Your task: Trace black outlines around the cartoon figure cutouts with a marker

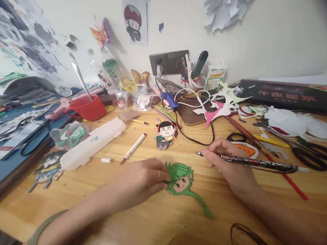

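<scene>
A green-haired paper character cutout (pixel 182 181) lies flat on the wooden desk (pixel 136 216) in front of me. My left hand (pixel 141 180), a ring on one finger, pinches the cutout's left edge and holds it down. My right hand (pixel 227 162) hovers just right of the cutout, closed round a dark patterned pen (pixel 257 163) that lies almost level, its tip pointing left. A second cutout, a black-haired figure in red (pixel 165 134), lies farther back on the desk.
A red-tipped white marker (pixel 133 148) and its cap (pixel 107 160) lie at left beside a white case (pixel 92 143). A red cup (pixel 87 107), glue gun (pixel 168 99), black scissors (pixel 312 152), pencils and paper scraps crowd the back. More cutouts (pixel 47 167) lie at left.
</scene>
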Action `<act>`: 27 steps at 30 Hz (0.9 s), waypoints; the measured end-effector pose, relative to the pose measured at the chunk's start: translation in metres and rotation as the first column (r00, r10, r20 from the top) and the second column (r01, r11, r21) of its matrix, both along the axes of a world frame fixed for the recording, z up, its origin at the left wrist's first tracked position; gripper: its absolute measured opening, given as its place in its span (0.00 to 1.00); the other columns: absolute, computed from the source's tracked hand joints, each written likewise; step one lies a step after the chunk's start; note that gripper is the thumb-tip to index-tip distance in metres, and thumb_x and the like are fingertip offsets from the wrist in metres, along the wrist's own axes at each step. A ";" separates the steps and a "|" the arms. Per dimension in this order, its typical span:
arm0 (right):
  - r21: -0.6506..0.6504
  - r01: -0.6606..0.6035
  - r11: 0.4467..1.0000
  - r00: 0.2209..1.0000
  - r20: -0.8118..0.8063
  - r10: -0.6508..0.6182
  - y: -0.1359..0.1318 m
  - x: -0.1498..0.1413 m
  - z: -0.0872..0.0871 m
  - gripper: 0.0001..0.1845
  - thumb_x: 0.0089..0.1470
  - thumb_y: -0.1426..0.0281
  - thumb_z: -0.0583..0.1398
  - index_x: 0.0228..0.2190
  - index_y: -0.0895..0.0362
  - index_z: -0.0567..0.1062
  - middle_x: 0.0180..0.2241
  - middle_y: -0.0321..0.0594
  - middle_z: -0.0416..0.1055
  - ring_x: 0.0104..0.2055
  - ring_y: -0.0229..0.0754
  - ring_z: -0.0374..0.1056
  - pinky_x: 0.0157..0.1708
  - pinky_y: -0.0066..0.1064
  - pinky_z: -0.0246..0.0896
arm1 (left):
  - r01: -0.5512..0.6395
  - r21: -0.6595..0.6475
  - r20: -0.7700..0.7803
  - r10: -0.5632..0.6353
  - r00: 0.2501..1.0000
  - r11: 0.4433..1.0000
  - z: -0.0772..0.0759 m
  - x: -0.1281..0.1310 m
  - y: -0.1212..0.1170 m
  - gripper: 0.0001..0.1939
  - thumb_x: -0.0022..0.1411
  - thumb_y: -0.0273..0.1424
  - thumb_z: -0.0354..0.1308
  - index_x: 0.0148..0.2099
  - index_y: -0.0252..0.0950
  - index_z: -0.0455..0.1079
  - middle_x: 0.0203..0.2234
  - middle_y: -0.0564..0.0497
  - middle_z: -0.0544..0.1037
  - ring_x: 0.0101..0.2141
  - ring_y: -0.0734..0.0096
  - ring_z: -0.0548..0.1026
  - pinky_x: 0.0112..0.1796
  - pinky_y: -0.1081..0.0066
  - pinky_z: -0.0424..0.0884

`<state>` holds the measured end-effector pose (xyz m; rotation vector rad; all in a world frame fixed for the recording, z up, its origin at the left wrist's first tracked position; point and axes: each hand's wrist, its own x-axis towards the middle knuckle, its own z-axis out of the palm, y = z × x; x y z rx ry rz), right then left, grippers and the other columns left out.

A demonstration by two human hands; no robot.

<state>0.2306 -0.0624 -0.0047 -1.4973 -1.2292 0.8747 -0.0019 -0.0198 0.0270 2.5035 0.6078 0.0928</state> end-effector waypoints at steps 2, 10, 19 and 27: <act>-0.006 -0.015 1.000 1.000 -0.008 0.015 0.000 0.000 0.001 0.12 0.48 0.65 0.60 0.20 0.54 0.63 0.16 0.29 0.63 0.18 0.32 0.56 0.18 0.26 0.48 | 0.000 -0.031 0.025 0.001 1.000 1.000 0.004 -0.001 0.002 0.10 0.63 0.28 0.50 0.44 0.36 0.71 0.34 0.50 0.74 0.36 0.71 0.70 0.37 0.72 0.68; -0.102 -0.055 0.993 0.992 0.107 0.066 0.004 0.003 0.007 0.11 0.44 0.70 0.60 0.21 0.54 0.60 0.17 0.27 0.58 0.19 0.33 0.54 0.19 0.25 0.46 | -0.200 0.167 0.126 0.181 0.975 0.965 -0.001 -0.002 0.012 0.10 0.63 0.26 0.49 0.39 0.35 0.72 0.32 0.49 0.74 0.33 0.70 0.72 0.33 0.72 0.68; -0.081 -0.258 0.963 0.918 0.289 0.270 0.034 -0.019 0.007 0.12 0.43 0.76 0.55 0.16 0.56 0.55 0.16 0.27 0.50 0.20 0.32 0.48 0.19 0.25 0.41 | -0.029 0.222 -0.070 0.046 0.997 0.975 -0.015 0.008 0.021 0.15 0.63 0.24 0.47 0.50 0.41 0.67 0.30 0.51 0.70 0.28 0.73 0.70 0.27 0.75 0.64; -0.123 -0.238 0.963 0.903 0.336 0.266 0.034 -0.023 -0.003 0.14 0.44 0.75 0.54 0.16 0.55 0.54 0.15 0.27 0.50 0.18 0.32 0.48 0.17 0.25 0.42 | 0.050 0.155 -0.051 -0.043 0.998 0.987 -0.025 0.012 0.034 0.13 0.64 0.25 0.47 0.48 0.40 0.68 0.30 0.51 0.70 0.27 0.75 0.69 0.27 0.75 0.63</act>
